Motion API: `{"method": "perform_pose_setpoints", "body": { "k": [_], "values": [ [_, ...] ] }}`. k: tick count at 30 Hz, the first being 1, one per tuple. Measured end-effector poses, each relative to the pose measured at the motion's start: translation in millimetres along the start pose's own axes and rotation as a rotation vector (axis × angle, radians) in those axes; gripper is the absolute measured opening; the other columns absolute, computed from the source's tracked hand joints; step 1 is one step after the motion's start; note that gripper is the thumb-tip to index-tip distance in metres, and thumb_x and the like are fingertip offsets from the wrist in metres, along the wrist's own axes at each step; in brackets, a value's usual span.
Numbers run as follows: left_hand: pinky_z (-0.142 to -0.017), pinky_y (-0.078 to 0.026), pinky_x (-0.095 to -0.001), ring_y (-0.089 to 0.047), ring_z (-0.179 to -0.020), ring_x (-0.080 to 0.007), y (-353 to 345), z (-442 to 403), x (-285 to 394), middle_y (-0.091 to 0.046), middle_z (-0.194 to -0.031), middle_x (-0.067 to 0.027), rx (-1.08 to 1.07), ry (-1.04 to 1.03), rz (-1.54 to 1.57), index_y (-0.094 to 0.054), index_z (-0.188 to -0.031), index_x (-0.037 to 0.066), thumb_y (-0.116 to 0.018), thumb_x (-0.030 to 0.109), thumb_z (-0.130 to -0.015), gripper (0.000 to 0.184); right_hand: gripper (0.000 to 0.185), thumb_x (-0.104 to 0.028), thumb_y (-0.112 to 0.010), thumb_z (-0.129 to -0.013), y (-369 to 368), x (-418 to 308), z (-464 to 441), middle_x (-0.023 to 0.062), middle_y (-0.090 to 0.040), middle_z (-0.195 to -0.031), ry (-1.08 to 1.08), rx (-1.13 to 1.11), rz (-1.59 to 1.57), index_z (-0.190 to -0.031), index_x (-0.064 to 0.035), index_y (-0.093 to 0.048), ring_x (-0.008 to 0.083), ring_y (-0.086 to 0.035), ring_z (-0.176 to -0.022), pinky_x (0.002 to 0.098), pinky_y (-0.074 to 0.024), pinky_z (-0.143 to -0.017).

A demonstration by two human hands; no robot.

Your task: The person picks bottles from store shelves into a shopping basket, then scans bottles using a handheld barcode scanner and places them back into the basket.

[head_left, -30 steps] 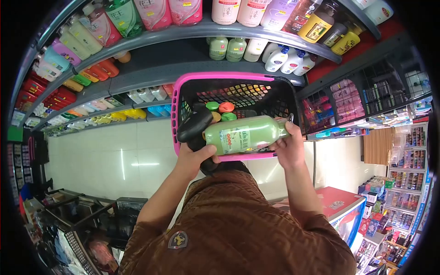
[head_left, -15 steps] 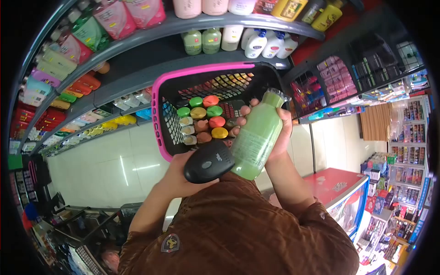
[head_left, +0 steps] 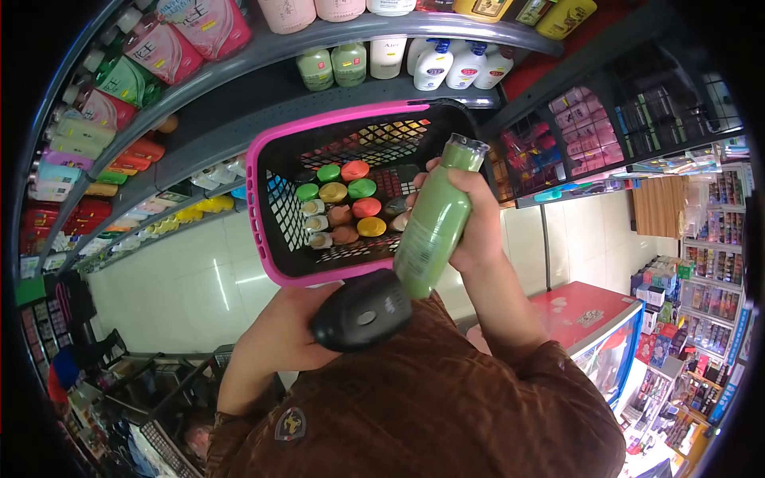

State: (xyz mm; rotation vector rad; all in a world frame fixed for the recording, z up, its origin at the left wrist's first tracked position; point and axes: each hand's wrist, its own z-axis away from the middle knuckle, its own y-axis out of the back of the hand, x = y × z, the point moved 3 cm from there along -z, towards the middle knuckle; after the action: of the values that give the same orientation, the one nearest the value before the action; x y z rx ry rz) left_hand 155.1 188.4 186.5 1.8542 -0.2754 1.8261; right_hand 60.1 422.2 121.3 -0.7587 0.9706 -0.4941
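Note:
My left hand [head_left: 291, 328] is closed round a black handheld barcode scanner [head_left: 363, 311], low in front of my body. In my right hand [head_left: 478, 219] is a pale green bottle [head_left: 434, 227] with clear wrap over its neck, tilted so its top leans up and to the right. The scanner's front end is close to the bottle's base; I cannot tell whether they touch. Beyond both hands a black basket with a pink rim [head_left: 253, 203] holds several bottles with green, red, yellow and brown caps [head_left: 351, 191].
A shelf [head_left: 231, 68] behind the basket carries green bottles [head_left: 349, 64] and white pump bottles [head_left: 434, 65]. To the right hang pink packs [head_left: 586, 131] in a dark rack. A red-topped freezer [head_left: 574, 307] stands at the lower right. Pale tiled floor [head_left: 175, 279] lies to the left.
The bottle has turned in my right hand, showing a narrower side. My left hand and the scanner have moved slightly down. The basket appears a little further left in view.

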Motion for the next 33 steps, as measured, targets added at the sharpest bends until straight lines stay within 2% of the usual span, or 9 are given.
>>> {"method": "perform_pose_setpoints", "body": {
  "k": [2,5,14,21,27,29,30,32,33],
  "values": [
    [-0.071,-0.054,-0.0431,-0.068,-0.082,-0.0383,-1,-8,3,-0.069,-0.088,-0.0158,-0.018,0.083,-0.312,-0.067,-0.111,0.004,-0.080,0.016,-0.069,0.046,0.044,-0.033,-0.065,-0.087,6,-4,-8,0.0112,-0.063,-0.105,0.154,0.136,0.314,-0.121,-0.0061,-0.057,0.0243,-0.065,-0.090,0.0410,-0.0556,-0.078],
    [-0.068,-0.053,-0.0452,-0.068,-0.081,-0.0380,0,-20,8,-0.069,-0.084,-0.0146,-0.058,0.149,-0.432,-0.067,-0.111,0.005,-0.079,0.018,-0.067,0.047,0.043,-0.028,-0.067,-0.087,5,-13,-12,0.0103,-0.063,-0.104,0.103,0.111,0.311,-0.121,-0.0044,-0.057,0.0218,-0.064,-0.091,0.0371,-0.0540,-0.078],
    [-0.061,-0.050,-0.0443,-0.065,-0.072,-0.0389,-13,-34,-13,-0.064,-0.073,-0.0136,0.073,0.072,-0.352,-0.060,-0.086,0.005,-0.079,0.019,-0.066,0.031,0.043,-0.030,-0.066,-0.087,25,-19,-29,0.0106,-0.063,-0.103,0.034,0.058,0.372,-0.121,-0.0056,-0.056,0.0231,-0.066,-0.089,0.0378,-0.0558,-0.077],
    [-0.064,-0.052,-0.0429,-0.066,-0.074,-0.0398,-11,-33,-23,-0.066,-0.076,-0.0153,0.088,0.103,-0.254,-0.065,-0.092,0.004,-0.080,0.019,-0.068,0.033,0.045,-0.035,-0.068,-0.092,33,-24,-40,0.0089,-0.063,-0.104,-0.009,0.122,0.273,-0.123,-0.0045,-0.056,0.0209,-0.064,-0.090,0.0367,-0.0531,-0.079],
    [-0.069,-0.055,-0.0384,-0.069,-0.080,-0.0411,-2,-30,-38,-0.069,-0.081,-0.0189,0.166,0.140,-0.094,-0.066,-0.110,0.001,-0.082,0.014,-0.069,0.045,0.041,-0.033,-0.068,-0.095,41,-28,-49,0.0089,-0.063,-0.103,0.061,0.181,0.221,-0.121,-0.0051,-0.056,0.0225,-0.065,-0.092,0.0391,-0.0544,-0.081],
    [-0.073,-0.055,-0.0351,-0.074,-0.080,-0.0324,9,-21,-46,-0.072,-0.085,-0.0166,0.299,0.157,-0.241,-0.065,-0.113,0.000,-0.082,0.011,-0.072,0.045,0.041,-0.035,-0.068,-0.096,43,-43,-51,0.0101,-0.064,-0.107,0.215,0.236,0.359,-0.122,-0.0043,-0.057,0.0257,-0.066,-0.098,0.0416,-0.0539,-0.088],
    [-0.073,-0.055,-0.0351,-0.074,-0.080,-0.0324,12,-14,-55,-0.072,-0.085,-0.0166,0.303,0.173,-0.224,-0.065,-0.113,0.000,-0.082,0.011,-0.072,0.045,0.040,-0.033,-0.067,-0.097,50,-51,-53,0.0103,-0.064,-0.108,0.278,0.258,0.388,-0.122,-0.0038,-0.058,0.0256,-0.066,-0.099,0.0415,-0.0535,-0.089],
    [-0.075,-0.055,-0.0324,-0.072,-0.082,-0.0177,25,-2,-74,-0.074,-0.088,-0.0103,0.493,0.231,0.021,-0.066,-0.114,0.000,-0.081,0.007,-0.077,0.041,0.041,-0.032,-0.066,-0.099,59,-69,-53,0.0103,-0.064,-0.109,0.415,0.338,0.512,-0.125,-0.0020,-0.057,0.0233,-0.065,-0.100,0.0397,-0.0526,-0.090],
    [-0.074,-0.054,-0.0298,-0.065,-0.083,-0.0088,29,0,-73,-0.074,-0.088,-0.0038,0.596,0.198,0.071,-0.067,-0.112,-0.002,-0.078,0.001,-0.083,0.032,0.041,-0.029,-0.066,-0.100,61,-76,-51,0.0093,-0.064,-0.108,0.472,0.381,0.560,-0.128,-0.0012,-0.056,0.0202,-0.064,-0.098,0.0366,-0.0520,-0.089]
  ]
}}
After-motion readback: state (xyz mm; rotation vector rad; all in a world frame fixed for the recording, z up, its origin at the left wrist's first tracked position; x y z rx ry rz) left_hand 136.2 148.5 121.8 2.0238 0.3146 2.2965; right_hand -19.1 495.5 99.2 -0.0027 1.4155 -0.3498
